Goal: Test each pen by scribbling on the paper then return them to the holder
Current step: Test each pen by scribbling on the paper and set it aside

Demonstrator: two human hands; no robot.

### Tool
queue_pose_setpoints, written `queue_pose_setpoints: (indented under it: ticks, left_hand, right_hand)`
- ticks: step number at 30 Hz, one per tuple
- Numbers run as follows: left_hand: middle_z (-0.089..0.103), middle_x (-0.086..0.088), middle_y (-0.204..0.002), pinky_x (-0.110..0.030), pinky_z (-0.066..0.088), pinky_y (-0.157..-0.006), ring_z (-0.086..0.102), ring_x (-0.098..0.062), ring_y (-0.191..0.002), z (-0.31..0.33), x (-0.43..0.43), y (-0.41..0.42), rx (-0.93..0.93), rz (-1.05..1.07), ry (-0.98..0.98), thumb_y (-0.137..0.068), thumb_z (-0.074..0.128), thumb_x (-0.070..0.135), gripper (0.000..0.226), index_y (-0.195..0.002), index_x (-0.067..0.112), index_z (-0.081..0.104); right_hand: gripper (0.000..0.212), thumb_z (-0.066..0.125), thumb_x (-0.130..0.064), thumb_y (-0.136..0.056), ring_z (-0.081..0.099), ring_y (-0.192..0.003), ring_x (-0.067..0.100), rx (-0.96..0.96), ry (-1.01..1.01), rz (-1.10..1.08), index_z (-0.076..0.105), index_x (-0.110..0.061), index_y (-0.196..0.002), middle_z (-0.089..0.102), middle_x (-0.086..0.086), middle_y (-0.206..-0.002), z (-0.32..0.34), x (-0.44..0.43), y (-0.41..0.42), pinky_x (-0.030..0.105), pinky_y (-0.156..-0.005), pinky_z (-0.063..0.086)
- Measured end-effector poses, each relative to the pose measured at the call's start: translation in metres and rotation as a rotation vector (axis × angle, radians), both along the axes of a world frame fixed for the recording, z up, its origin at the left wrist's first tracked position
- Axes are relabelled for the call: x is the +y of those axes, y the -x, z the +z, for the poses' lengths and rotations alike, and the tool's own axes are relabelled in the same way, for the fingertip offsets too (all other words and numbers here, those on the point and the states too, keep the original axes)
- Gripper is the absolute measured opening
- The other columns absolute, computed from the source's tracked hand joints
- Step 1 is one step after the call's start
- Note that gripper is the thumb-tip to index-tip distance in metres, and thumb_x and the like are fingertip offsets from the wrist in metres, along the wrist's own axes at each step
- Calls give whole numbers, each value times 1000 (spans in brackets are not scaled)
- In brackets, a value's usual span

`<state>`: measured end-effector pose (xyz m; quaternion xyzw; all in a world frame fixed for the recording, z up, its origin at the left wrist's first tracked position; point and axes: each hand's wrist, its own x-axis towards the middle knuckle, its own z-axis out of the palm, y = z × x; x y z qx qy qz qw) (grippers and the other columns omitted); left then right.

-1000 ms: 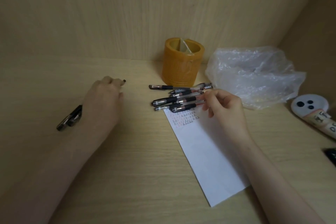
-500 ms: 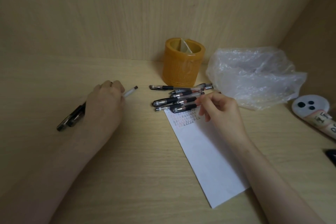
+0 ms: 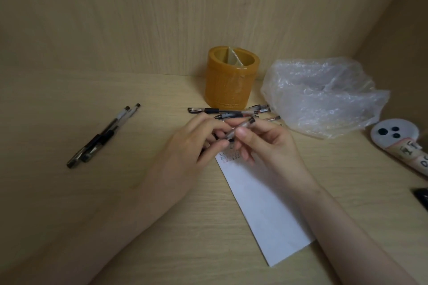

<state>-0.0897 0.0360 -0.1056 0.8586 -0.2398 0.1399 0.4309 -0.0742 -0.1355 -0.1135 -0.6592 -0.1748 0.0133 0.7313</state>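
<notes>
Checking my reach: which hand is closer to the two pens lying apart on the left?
Left. The left hand is to the right of the two pens, not touching them; the right hand is farther right, beyond the left hand. Both grip one pen.

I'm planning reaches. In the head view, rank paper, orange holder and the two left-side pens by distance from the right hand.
1. Paper, just below the right hand.
2. Orange holder, behind it, at the wall.
3. Two pens, lying far left.
</notes>
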Motion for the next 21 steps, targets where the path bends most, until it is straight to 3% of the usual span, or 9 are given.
queue_pose_setpoints:
  ticks: [4, 8, 13, 16, 21]
  left_hand:
    - [58, 18, -87, -9, 41, -71, 54, 2, -86, -4, -2, 3, 113, 80, 8, -84, 57, 36, 12, -93, 30, 55]
    - [56, 15, -80, -11, 38, -65, 53, 4, -78, -9, 1, 0, 156, 91, -68, -91, 49, 32, 11, -95, 26, 57]
    - [52, 15, -78, -11, 34, -65, 48, 0, -78, -7, -1, 0, 111, 97, -92, -95, 40, 30, 18, -93, 23, 56]
    - [53, 15, -75, -17, 36, -64, 50, -1, -73, -7, 1, 1, 97, 108, -129, -96, 39, 33, 21, -96, 24, 57]
    - [63, 13, -74, -24, 41, -63, 56, -5, -69, -8, -5, 11, 119, 59, -135, -95, 34, 45, 19, -99, 38, 52]
  right_hand:
    - [22, 63, -20, -86, 52, -53, 14, -11, -106, -8, 67, -4, -100, 63, 7, -70, 3, -4, -3, 22, -46, 41]
    - [36, 63, -29, -78, 53, -52, 15, 0, -162, -55, 64, 1, -98, 63, 6, -68, 6, -7, -6, 22, -45, 41]
    - [36, 66, -28, -78, 53, -51, 14, 16, -166, -64, 62, 2, -98, 63, 5, -67, 7, -8, -6, 21, -45, 41]
    - [27, 73, -22, -75, 52, -47, 13, 35, -146, -2, 60, -5, -90, 62, 4, -63, 7, -8, -6, 21, -43, 40]
    - [36, 84, -28, -63, 39, -40, 11, 71, -108, 73, 53, -14, -75, 45, 1, -53, 2, -4, -6, 19, -40, 34]
